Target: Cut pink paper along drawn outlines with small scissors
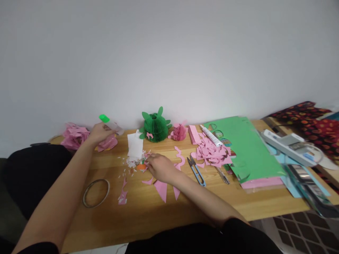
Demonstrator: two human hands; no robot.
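Observation:
My left hand is closed around a pale bottle with a bright green cap, beside crumpled pink paper at the far left. Lower down, my right hand has its fingers pinched over small white paper bits; what they hold is too small to make out. An orange piece lies at the fingertips. Behind stand a green honeycomb paper figure with ear shapes and a small pink honeycomb paper figure. A white paper sheet lies between the hands.
Thread snips, a glue tube and a heap of pink scraps lie to the right. Farther right are a green sheet, a white power strip and a phone. A tape roll lies at front left.

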